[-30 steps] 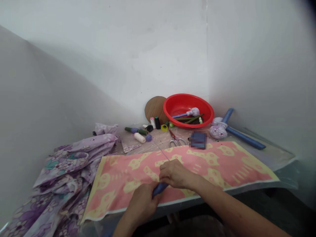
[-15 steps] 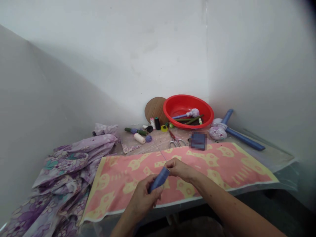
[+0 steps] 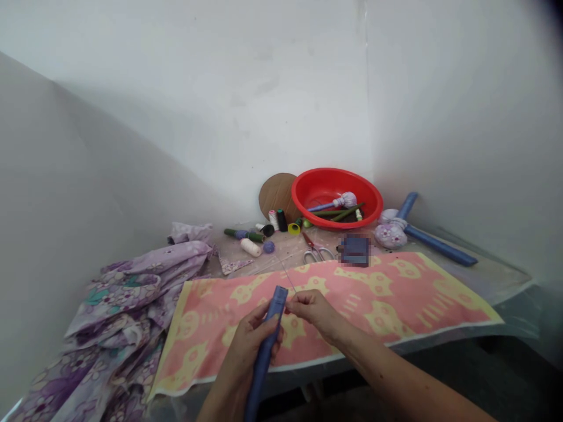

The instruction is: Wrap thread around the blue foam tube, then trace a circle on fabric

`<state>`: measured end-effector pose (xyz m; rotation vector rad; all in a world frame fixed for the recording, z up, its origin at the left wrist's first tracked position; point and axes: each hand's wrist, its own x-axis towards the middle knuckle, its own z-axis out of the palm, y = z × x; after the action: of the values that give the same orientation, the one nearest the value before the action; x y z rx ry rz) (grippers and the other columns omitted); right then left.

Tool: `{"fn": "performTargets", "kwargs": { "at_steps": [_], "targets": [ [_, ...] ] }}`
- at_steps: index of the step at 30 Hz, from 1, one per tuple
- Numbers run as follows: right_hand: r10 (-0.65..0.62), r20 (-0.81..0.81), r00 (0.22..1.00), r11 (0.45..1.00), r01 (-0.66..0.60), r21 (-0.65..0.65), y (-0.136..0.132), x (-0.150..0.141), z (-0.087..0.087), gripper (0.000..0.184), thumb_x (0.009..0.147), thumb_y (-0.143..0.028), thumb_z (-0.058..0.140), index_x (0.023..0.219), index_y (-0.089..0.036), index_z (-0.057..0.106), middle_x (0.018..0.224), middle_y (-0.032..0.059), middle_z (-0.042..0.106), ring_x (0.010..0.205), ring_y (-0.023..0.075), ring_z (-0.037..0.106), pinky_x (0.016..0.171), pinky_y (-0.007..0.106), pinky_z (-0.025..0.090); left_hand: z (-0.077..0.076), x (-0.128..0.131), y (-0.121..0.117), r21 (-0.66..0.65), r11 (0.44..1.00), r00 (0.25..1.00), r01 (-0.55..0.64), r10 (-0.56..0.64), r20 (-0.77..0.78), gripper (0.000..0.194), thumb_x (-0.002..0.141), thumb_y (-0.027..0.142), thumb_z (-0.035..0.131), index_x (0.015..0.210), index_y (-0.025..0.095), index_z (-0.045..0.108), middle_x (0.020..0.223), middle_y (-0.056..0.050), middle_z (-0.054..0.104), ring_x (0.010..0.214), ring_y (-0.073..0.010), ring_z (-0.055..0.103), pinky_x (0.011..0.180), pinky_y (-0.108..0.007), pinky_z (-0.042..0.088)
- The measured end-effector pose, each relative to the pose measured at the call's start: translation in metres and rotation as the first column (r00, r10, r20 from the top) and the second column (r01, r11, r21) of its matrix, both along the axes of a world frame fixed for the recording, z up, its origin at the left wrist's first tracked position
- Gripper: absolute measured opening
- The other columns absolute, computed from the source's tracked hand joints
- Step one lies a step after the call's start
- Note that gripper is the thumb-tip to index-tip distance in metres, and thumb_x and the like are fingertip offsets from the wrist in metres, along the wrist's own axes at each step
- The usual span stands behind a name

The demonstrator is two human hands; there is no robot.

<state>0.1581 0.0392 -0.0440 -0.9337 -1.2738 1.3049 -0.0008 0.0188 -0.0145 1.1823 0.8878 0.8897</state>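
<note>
My left hand (image 3: 250, 346) is wrapped round a long blue fabric-covered stick (image 3: 266, 346), held nearly upright over the pink and yellow patterned cloth (image 3: 396, 296). My right hand (image 3: 310, 309) pinches at the stick's top end, fingers pressed together on a thin thread or needle (image 3: 288, 275) that runs up and away from it. Both hands hover just above the cloth near the table's front edge.
A red basin (image 3: 336, 196) with sticks stands at the back corner, a round board (image 3: 275, 193) beside it. Thread spools (image 3: 264, 231), scissors (image 3: 317, 249), a purple fabric ball on a blue stick (image 3: 422, 234) and a purple floral cloth heap (image 3: 127, 316) lie around.
The blue stick has been raised from lying low under my hands to nearly upright. My left hand moved up with it, and my right hand shifted from covering it to pinching at its top.
</note>
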Motion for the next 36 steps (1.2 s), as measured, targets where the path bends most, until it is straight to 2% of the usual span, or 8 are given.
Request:
{"fn": "performTargets", "kwargs": {
  "at_steps": [6, 16, 19, 22, 25, 30, 33, 36],
  "targets": [
    [0.011, 0.131, 0.991, 0.994, -0.025, 0.103, -0.002, 0.001, -0.002, 0.022, 0.064, -0.031, 0.058, 0.054, -0.012, 0.058, 0.046, -0.0043, 0.041, 0.046, 0.0066, 0.034, 0.046, 0.02, 0.026, -0.004, -0.003, 0.005, -0.019, 1.0, 0.999, 0.001, -0.002, -0.047, 0.04, 0.066, 0.033, 0.06, 0.097, 0.011, 0.05, 0.055, 0.001, 0.053, 0.039, -0.0072, 0.045, 0.035, -0.017, 0.032],
    [-0.069, 0.31, 0.948, 0.946, -0.036, 0.322, -0.008, 0.007, 0.001, 0.014, 0.067, -0.021, 0.056, 0.056, -0.013, 0.058, 0.052, -0.003, 0.044, 0.051, 0.0075, 0.04, 0.048, 0.019, 0.029, -0.005, -0.004, 0.009, 0.104, 0.993, 0.959, -0.062, 0.088, -0.268, 0.063, 0.064, 0.035, 0.059, 0.118, 0.009, 0.043, 0.049, 0.005, 0.048, 0.037, -0.0078, 0.043, 0.036, -0.019, 0.035],
    [-0.124, 0.395, 0.91, 0.915, -0.05, 0.401, -0.009, 0.007, -0.001, 0.016, 0.069, -0.019, 0.054, 0.055, -0.014, 0.057, 0.052, -0.0031, 0.045, 0.05, 0.0074, 0.041, 0.047, 0.018, 0.029, -0.004, -0.001, 0.008, 0.186, 0.981, 0.914, -0.055, 0.124, -0.386, 0.06, 0.066, 0.035, 0.056, 0.118, 0.009, 0.044, 0.048, 0.006, 0.047, 0.036, -0.0088, 0.043, 0.035, -0.02, 0.035],
    [-0.201, 0.484, 0.852, 0.889, -0.05, 0.455, -0.01, 0.007, -0.002, 0.016, 0.071, -0.019, 0.053, 0.056, -0.015, 0.058, 0.05, -0.0033, 0.047, 0.05, 0.0074, 0.042, 0.047, 0.018, 0.028, -0.005, -0.001, 0.007, 0.286, 0.957, 0.832, -0.046, 0.195, -0.519, 0.053, 0.068, 0.034, 0.052, 0.115, 0.011, 0.048, 0.049, 0.005, 0.047, 0.037, -0.0094, 0.044, 0.037, -0.02, 0.035],
    [-0.272, 0.551, 0.789, 0.867, -0.049, 0.497, -0.011, 0.008, 0.001, 0.014, 0.071, -0.018, 0.053, 0.059, -0.016, 0.06, 0.052, -0.0031, 0.051, 0.049, 0.0076, 0.044, 0.048, 0.018, 0.029, -0.006, -0.004, 0.007, 0.371, 0.928, 0.77, 0.034, 0.212, -0.602, 0.045, 0.071, 0.033, 0.049, 0.113, 0.016, 0.051, 0.051, 0.005, 0.05, 0.04, -0.0094, 0.045, 0.042, -0.02, 0.036],
    [-0.343, 0.633, 0.694, 0.811, -0.122, 0.572, -0.013, 0.01, 0.011, 0.011, 0.071, -0.019, 0.054, 0.067, -0.018, 0.064, 0.061, -0.0009, 0.059, 0.057, 0.0098, 0.051, 0.054, 0.019, 0.032, -0.005, -0.002, 0.003, 0.413, 0.885, 0.695, 0.217, 0.157, -0.702, 0.032, 0.072, 0.028, 0.046, 0.1, 0.02, 0.06, 0.059, 0.004, 0.055, 0.051, -0.0108, 0.047, 0.049, -0.019, 0.033],
    [-0.331, 0.681, 0.653, 0.789, -0.204, 0.579, -0.011, 0.012, 0.018, 0.011, 0.071, -0.023, 0.055, 0.068, -0.019, 0.065, 0.063, -0.0001, 0.06, 0.061, 0.0111, 0.052, 0.055, 0.02, 0.032, -0.004, 0.001, -0.002, 0.371, 0.879, 0.718, 0.3, 0.048, -0.694, 0.024, 0.069, 0.022, 0.046, 0.086, 0.017, 0.063, 0.06, 0.004, 0.053, 0.054, -0.0105, 0.044, 0.049, -0.018, 0.03],
    [-0.252, 0.698, 0.67, 0.801, -0.261, 0.539, -0.005, 0.016, 0.021, 0.008, 0.068, -0.023, 0.059, 0.065, -0.019, 0.066, 0.063, -0.0006, 0.06, 0.061, 0.011, 0.052, 0.055, 0.02, 0.032, -0.002, 0.004, -0.007, 0.31, 0.885, 0.758, 0.347, -0.07, -0.648, 0.022, 0.067, 0.017, 0.044, 0.08, 0.014, 0.061, 0.059, 0.004, 0.05, 0.053, -0.0098, 0.041, 0.048, -0.018, 0.029]
  ]
}}
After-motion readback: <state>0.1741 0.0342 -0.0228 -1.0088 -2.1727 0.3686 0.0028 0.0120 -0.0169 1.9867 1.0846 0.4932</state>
